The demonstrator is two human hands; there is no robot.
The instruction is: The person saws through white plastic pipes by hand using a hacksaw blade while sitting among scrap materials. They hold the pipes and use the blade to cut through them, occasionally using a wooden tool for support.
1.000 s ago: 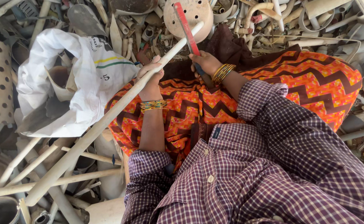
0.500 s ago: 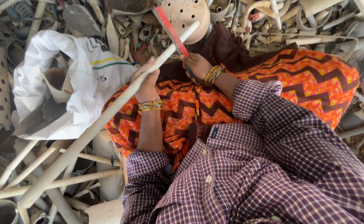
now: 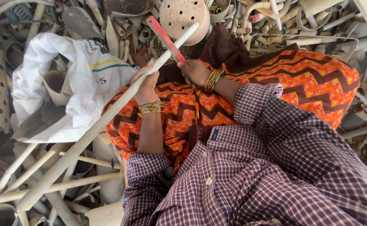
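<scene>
Left hand [image 3: 146, 83] clenched around a long white pipe [image 3: 99, 125], whose long axis runs from the lower left, among the scrap, up to the right across the lap. Right hand [image 3: 195, 72] grips a red-bladed saw [image 3: 166, 38], its blade crossing the pipe just beyond the left hand. White sack [image 3: 70, 92] lies to the left.

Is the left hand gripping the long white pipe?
Yes, the left hand is wrapped around the long white pipe, while the right hand holds a red blade against it.
</scene>
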